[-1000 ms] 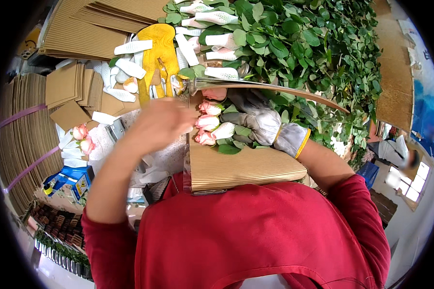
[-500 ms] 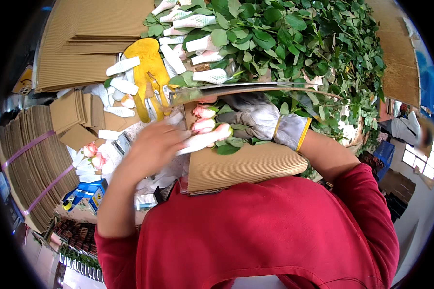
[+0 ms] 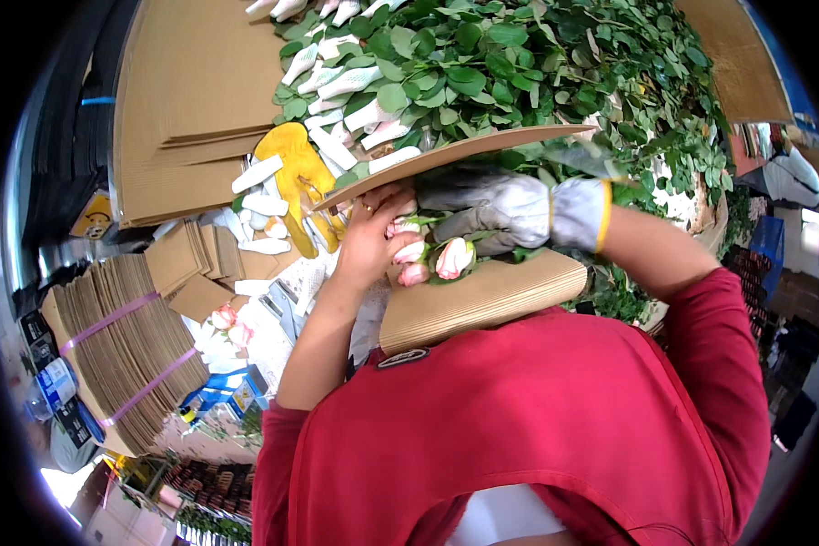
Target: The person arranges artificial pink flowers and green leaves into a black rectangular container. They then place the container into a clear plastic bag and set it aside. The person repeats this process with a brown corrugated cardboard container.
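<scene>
My left hand [image 3: 373, 235], bare, is at the heads of several pink roses, its fingers curled around one rose [image 3: 400, 225]. A paler, more open rose [image 3: 454, 258] lies just to the right of that hand, with no sleeve on it. My right hand [image 3: 491, 207], in a grey work glove with a yellow-edged cuff, is closed at the leafy stems behind the flower heads. The stems are mostly hidden under the glove. Beneath the roses lies folded corrugated cardboard [image 3: 482, 298], close to my red apron. A raised cardboard sheet [image 3: 482, 150] stands just beyond both hands.
Leafy rose stems [image 3: 537, 73] fill the far side, many heads in white mesh sleeves [image 3: 350, 84]. A yellow glove [image 3: 293, 182] lies left of them. Bundled cardboard [image 3: 123, 341], a blue box [image 3: 232, 393] and two sleeveless roses [image 3: 232, 326] are at the left.
My left hand has moved right and onto the rose heads. The white sleeve by the nearest rose is gone from view, and that rose shows bare. The whole view has shifted.
</scene>
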### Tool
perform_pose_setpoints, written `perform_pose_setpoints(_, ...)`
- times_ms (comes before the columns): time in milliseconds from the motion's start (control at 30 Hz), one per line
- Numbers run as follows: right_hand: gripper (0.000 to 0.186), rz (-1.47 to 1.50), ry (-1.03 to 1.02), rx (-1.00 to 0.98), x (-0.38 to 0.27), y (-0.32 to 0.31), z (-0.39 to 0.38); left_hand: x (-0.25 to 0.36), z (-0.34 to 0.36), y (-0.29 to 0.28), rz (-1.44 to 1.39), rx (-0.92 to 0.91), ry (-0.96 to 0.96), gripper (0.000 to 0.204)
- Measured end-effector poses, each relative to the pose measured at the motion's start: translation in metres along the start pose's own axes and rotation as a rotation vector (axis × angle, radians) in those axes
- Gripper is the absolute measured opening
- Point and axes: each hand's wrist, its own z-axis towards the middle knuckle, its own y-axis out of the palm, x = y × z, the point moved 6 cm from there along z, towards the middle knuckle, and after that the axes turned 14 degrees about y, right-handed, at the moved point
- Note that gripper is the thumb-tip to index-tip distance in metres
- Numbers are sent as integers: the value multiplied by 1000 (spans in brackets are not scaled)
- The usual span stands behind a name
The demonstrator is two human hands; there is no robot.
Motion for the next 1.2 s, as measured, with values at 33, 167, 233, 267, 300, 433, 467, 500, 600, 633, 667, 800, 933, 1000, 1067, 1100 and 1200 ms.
perform_pose_setpoints(33,48,7,-7,-41,-8,-17,-4,-1,-3,0,-26,9,-34,54)
perform_pose_setpoints(167,15,-645,421,-39,-53,-66,7,-4,-12,4,52,77,-10,53)
perform_pose_setpoints(233,26,-652,434,-69,-45,-55,23,6,-3,-2,160,13,110,52)
perform_pose_setpoints(267,27,-664,365,113,-26,-39,27,1,-1,-3,86,9,7,55)
perform_pose_setpoints(300,29,-672,288,292,-10,-22,26,-4,-2,-1,15,2,-104,59)
perform_pose_setpoints(433,31,-654,136,522,-10,-14,28,-10,-12,10,113,16,35,54)
perform_pose_setpoints(467,31,-608,138,504,-2,-11,28,-8,-8,5,16,59,-86,49)
perform_pose_setpoints(500,31,-562,139,486,2,-8,28,-7,-13,8,45,49,-59,47)
perform_pose_setpoints(600,30,-620,117,519,-2,-5,27,-7,-19,12,88,48,-2,45)
perform_pose_setpoints(633,30,-606,94,580,-3,-6,28,-3,-22,12,182,33,25,50)
perform_pose_setpoints(667,27,-607,86,554,1,3,33,-4,-23,14,145,23,-19,49)
perform_pose_setpoints(800,26,-644,112,477,5,15,34,-2,-26,14,106,124,-126,49)
perform_pose_setpoints(933,24,-643,94,450,8,16,38,8,-26,11,447,43,-81,56)
perform_pose_setpoints(1000,25,-621,108,415,11,16,40,9,-20,12,484,-38,-28,56)
perform_pose_setpoints(1067,26,-621,145,362,17,22,42,3,-17,12,413,-43,-33,55)
perform_pose_setpoints(1100,25,-547,156,355,18,20,42,-4,-19,12,323,-9,-63,55)
perform_pose_setpoints(1200,23,-393,252,316,1,5,43,-9,-19,10,221,24,-101,55)
